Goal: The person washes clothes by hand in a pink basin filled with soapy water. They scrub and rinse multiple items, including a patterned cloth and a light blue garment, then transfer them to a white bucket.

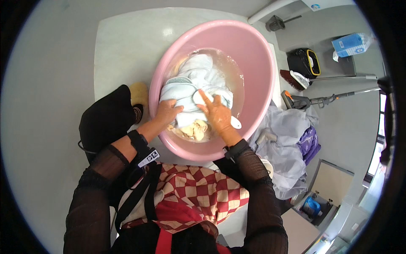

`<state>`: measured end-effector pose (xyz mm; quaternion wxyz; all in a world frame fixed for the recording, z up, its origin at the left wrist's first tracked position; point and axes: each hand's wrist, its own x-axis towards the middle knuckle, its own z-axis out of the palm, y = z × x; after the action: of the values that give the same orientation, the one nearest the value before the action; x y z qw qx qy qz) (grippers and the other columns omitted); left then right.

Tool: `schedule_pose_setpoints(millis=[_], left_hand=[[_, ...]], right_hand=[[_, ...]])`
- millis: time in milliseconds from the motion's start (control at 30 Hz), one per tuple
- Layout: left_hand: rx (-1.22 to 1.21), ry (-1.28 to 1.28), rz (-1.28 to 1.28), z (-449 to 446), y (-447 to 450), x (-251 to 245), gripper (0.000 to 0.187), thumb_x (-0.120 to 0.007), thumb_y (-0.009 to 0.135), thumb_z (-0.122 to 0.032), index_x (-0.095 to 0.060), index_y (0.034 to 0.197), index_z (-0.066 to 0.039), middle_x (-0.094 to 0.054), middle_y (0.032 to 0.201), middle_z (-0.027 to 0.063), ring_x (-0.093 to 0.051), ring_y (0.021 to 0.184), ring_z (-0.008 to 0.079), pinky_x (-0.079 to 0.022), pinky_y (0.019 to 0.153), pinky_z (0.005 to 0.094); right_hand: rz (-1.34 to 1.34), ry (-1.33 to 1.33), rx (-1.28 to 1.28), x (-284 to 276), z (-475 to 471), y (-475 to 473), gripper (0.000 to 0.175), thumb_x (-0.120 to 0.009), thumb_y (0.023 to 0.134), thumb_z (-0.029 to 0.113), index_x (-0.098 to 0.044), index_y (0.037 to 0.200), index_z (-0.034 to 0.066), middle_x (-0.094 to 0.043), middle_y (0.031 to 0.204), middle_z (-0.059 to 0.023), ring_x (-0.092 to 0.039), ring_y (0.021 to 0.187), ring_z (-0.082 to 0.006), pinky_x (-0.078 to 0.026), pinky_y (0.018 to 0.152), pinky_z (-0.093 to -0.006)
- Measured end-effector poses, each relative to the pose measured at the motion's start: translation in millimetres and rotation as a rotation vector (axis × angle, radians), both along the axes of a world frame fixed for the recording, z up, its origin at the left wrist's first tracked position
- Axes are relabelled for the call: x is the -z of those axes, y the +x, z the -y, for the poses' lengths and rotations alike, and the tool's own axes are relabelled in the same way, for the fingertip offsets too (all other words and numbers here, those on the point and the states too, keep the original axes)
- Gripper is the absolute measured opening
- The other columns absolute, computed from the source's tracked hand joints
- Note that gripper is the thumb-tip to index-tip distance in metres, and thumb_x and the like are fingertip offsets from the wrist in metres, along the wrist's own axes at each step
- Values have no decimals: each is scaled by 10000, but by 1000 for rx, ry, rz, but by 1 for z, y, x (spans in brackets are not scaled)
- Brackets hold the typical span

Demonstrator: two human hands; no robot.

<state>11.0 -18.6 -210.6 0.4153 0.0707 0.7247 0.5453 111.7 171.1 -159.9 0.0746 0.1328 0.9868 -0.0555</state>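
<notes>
A pink plastic basin holds cloudy water and a wet pale blue garment. My right hand is over a white scrub brush, its fingers spread across the oval head. The brush's handle sticks out by my wrist, and its bristle side faces the cloth, hidden from me. At the basin's near left, my left hand grips the edge of the garment. A cream-yellow cloth lies half in the water just below the garment.
Left of the basin is a black shoe or boot-like item. At right are a grey plastic bag, a broom, a floor vacuum head and a black bin. An open cabinet holds a blue bottle.
</notes>
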Motion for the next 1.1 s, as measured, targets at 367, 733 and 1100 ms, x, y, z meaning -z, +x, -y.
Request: schedule_pose_setpoints(millis=[367, 733, 1100], left_hand=[[20, 134, 65, -4, 0, 8, 240, -661, 755, -152, -552, 664, 41, -513, 579, 32, -447, 543, 93, -368, 499, 298], [145, -172, -81, -6, -1, 0, 181, -670, 717, -142, -604, 755, 22, -576, 637, 136, -520, 578, 174, -413, 562, 343], [210, -93, -42, -3, -3, -7, 283, -629, 802, -154, -609, 1007, 41, -618, 826, 49, -548, 667, 108, -449, 580, 265]], right_hand=[[-11, -186, -89, 7, 12, -16, 565, -506, 818, 513, -404, 1340, 323, -536, 1012, -205, -588, 551, -265, -489, 477, -388], [-87, -418, -66, 6, 2, -21, 455, -614, 833, 314, -508, 1271, 258, -526, 803, -186, -569, 600, -317, -481, 556, -398], [-38, -348, -304, 26, 5, 5, 533, -489, 874, 445, -340, 1371, 327, -544, 978, -177, -595, 603, -291, -510, 523, -364]])
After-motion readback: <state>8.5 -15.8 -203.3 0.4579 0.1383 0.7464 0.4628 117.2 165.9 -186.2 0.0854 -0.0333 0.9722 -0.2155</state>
